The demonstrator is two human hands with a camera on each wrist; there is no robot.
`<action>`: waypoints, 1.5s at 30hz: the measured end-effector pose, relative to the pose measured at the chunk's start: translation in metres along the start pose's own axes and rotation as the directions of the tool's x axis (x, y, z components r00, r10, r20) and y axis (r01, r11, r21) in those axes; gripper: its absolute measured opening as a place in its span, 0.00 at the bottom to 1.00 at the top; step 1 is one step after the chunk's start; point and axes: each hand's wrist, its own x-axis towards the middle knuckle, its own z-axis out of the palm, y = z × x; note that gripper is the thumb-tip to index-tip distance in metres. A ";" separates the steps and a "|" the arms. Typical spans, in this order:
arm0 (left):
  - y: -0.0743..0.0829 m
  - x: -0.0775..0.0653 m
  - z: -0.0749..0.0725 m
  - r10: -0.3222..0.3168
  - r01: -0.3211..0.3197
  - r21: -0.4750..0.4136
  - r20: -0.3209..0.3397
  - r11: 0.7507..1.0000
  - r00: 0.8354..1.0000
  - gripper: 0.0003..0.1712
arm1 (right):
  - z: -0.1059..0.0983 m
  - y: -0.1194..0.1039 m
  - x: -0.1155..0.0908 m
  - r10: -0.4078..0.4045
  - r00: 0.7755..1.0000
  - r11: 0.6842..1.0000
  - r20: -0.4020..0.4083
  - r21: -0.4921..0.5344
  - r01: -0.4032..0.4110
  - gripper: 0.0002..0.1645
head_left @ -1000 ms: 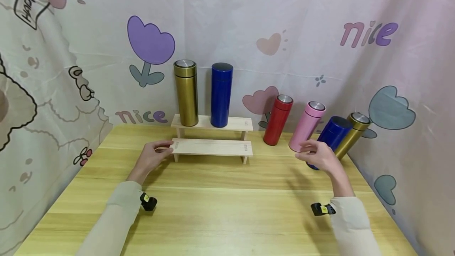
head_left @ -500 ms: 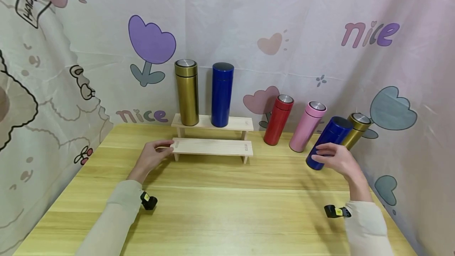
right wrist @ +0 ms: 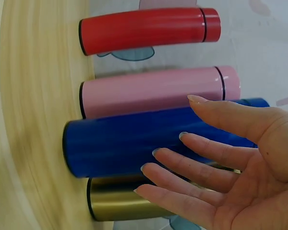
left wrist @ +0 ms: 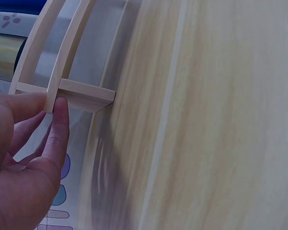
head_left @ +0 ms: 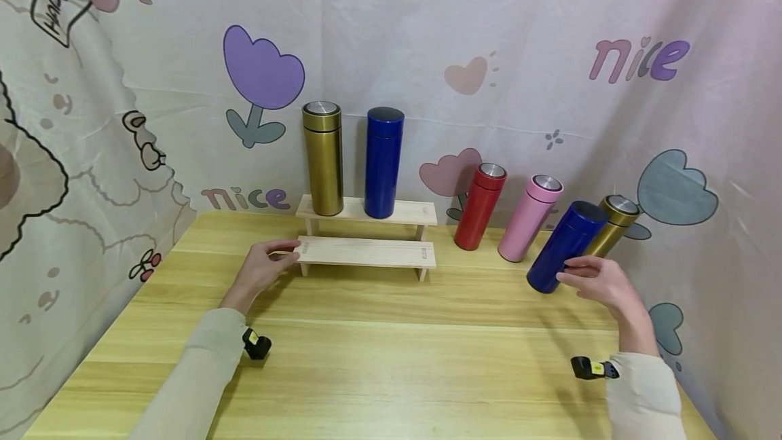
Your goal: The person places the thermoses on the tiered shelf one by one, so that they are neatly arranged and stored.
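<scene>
My left hand (head_left: 264, 269) pinches the left end of the lower board of a two-tier wooden rack (head_left: 366, 252); in the left wrist view, thumb and fingertips meet the board (left wrist: 55, 81) from opposite faces. On the upper tier a gold thermos flask (head_left: 324, 161) and a blue one stand upright. My right hand (head_left: 601, 284) is at the front right of another blue thermos flask (head_left: 562, 250) that stands on the table. Its fingers are spread and hold nothing in the right wrist view, overlapping the blue flask (right wrist: 120, 139) there.
A red flask (head_left: 479, 212) and a pink flask (head_left: 527, 223) stand on the table right of the rack. Another gold flask (head_left: 613, 226) is partly hidden behind the blue one. A printed curtain (head_left: 519, 5) hangs behind the wooden table (head_left: 391, 358).
My right hand has moved right, from in front of the pink flask to the right side of the blue flask. My left hand keeps its pinch on the rack.
</scene>
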 end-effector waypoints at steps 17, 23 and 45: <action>0.001 -0.001 0.001 -0.011 0.012 -0.014 0.016 1.000 1.000 0.25 | 0.002 0.030 0.010 0.165 0.978 0.986 -0.129 0.044 -0.161 0.48; 0.000 0.001 -0.001 -0.015 0.016 -0.024 0.024 1.000 1.000 0.25 | 0.006 0.039 0.020 0.183 0.978 0.981 -0.097 0.079 -0.176 0.52; 0.003 -0.001 -0.001 -0.023 0.024 -0.022 0.022 0.999 0.999 0.25 | 0.033 0.049 0.040 0.162 0.984 0.980 -0.069 0.126 -0.153 0.56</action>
